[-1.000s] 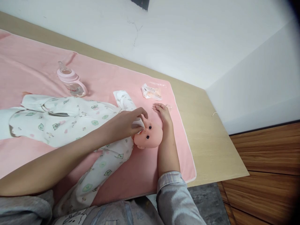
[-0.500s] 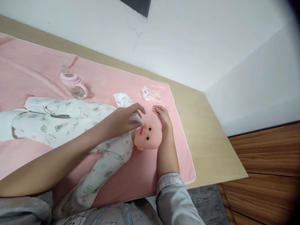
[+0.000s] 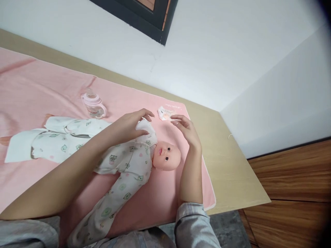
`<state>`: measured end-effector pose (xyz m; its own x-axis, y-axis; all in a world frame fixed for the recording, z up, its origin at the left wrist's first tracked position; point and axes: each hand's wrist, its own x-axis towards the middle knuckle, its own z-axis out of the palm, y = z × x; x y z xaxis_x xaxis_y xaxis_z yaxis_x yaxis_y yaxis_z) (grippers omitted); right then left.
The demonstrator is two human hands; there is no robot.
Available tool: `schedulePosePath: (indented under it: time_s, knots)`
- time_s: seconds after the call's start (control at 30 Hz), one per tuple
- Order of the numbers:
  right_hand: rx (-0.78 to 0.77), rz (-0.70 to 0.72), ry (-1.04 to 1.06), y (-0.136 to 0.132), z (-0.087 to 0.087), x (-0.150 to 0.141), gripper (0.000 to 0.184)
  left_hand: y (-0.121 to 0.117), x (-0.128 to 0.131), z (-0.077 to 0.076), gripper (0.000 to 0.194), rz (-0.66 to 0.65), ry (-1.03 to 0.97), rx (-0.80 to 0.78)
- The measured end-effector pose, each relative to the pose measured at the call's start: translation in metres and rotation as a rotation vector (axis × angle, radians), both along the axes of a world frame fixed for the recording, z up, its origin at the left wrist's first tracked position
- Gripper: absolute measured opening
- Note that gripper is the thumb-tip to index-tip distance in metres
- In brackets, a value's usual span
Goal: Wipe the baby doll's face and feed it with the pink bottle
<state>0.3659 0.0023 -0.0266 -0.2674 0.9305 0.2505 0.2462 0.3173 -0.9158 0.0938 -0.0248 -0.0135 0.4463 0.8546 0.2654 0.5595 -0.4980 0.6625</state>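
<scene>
The doll (image 3: pixel 137 156) lies dressed under our parted, seemingly empty left hand (image 3: pixel 132 127), our right hand (image 3: pixel 189 132) by the packet (image 3: pixel 163 113), hold unclear.

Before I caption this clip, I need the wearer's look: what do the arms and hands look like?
The left hand and right hand are bare, with no gloves or watch showing. The left sleeve and right sleeve are grey-blue and leave the forearms largely bare; the right has a faintly striped cuff.

The left forearm (image 3: pixel 69 168) hides some doll clothing (image 3: pixel 133 153); the top edge crops a dark frame (image 3: pixel 144 24).
</scene>
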Motion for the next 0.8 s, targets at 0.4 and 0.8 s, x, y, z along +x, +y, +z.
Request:
schedulePosePath:
  time_s: [0.4,0.8]
  knots:
    - [0.338,0.280,-0.433,-0.029,0.036,-0.078,0.011,-0.011,0.002,0.007,0.045,-0.050,-0.054,-0.015]
    - [-0.049,0.031,-0.190,0.022,0.014,-0.018,0.030,0.004,-0.070,0.027,0.059,0.314,-0.064,-0.008]
